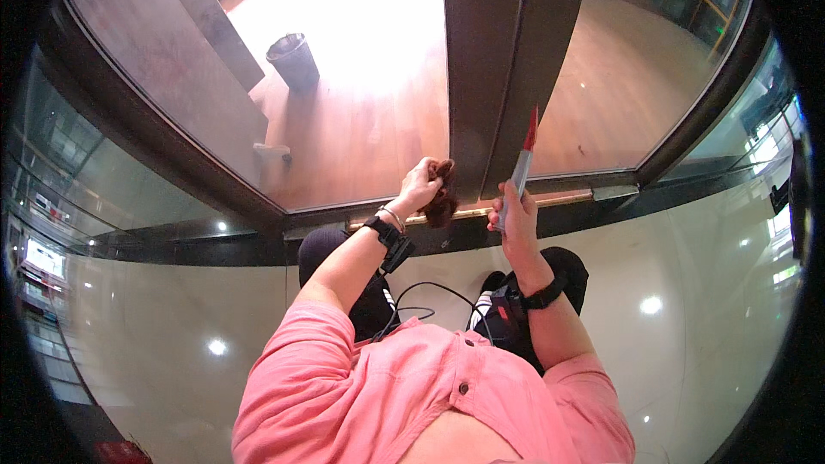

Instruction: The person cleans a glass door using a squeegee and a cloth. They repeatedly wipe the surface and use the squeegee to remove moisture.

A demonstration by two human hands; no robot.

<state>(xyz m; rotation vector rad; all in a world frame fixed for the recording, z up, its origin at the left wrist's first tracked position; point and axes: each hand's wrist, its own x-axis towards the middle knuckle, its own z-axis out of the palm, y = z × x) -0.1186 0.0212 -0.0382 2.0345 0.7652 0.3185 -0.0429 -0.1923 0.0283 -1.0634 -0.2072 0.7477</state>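
My left hand (420, 185) is closed around a crumpled brown cloth (441, 196), which hangs down in front of the dark door frame near the bottom of the glass. To its right my right hand (517, 216) grips a slim grey tool with a red tapered end (525, 158); its kind is not clear. The tool points up and away from me, over the dark upright frame (493, 77) between the glass panels. Below both hands runs a brass-coloured strip (480, 212) along the door's base.
Beyond the glass stand a dark waste bin (293, 61) and a small pale container (272, 156) on a wooden floor. My knees are bent close to the dark sill. A black cable (428, 283) loops between my legs above the glossy tiled floor (651, 264).
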